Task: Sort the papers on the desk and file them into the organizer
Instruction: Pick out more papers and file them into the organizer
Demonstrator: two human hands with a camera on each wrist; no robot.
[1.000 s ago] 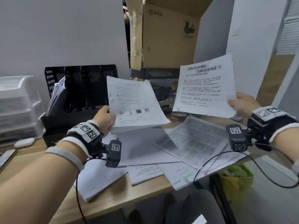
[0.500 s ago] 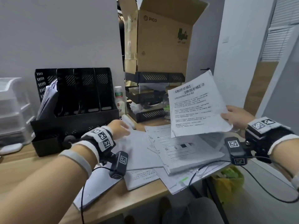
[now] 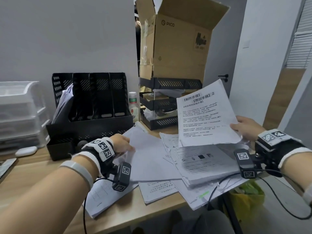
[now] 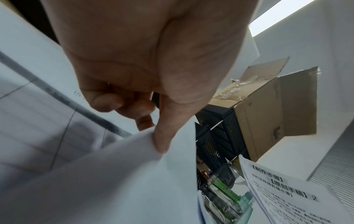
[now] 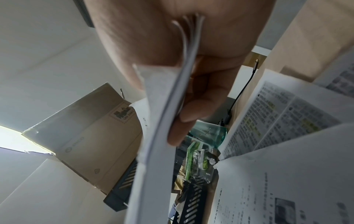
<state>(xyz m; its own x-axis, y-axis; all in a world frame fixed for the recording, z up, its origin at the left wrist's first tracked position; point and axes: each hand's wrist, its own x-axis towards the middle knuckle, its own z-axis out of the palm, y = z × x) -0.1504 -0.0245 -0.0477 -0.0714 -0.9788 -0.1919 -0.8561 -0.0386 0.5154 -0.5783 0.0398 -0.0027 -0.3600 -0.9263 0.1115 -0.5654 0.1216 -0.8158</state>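
Note:
My left hand [image 3: 130, 148] pinches the near-left edge of a blank white sheet [image 3: 148, 159] on the desk; in the left wrist view the thumb [image 4: 162, 141] lies on top of the sheet and the fingers curl under it. To the right, my right hand [image 3: 237, 127] grips a printed stack [image 3: 206, 115] by its right edge and holds it tilted above the desk, its fingers [image 5: 184, 121] curled round the stack's edge. A thick printed packet [image 3: 202, 161] lies on the loose paper pile. The black file organizer [image 3: 101, 98] stands behind, with papers [image 3: 64, 100] in its leftmost slot.
An open cardboard box [image 3: 182, 48] sits on black stacked trays [image 3: 168, 122] at the back. A bottle [image 3: 133, 105] stands between trays and organizer. Translucent drawers [image 3: 20, 112] are at the left. Papers overhang the desk's front edge [image 3: 135, 215]; a yellow-green bag [image 3: 244, 200] hangs below.
My left hand has laid its printed packet on the pile and moved left onto the blank sheet. The right hand still holds its stack up, a little lower.

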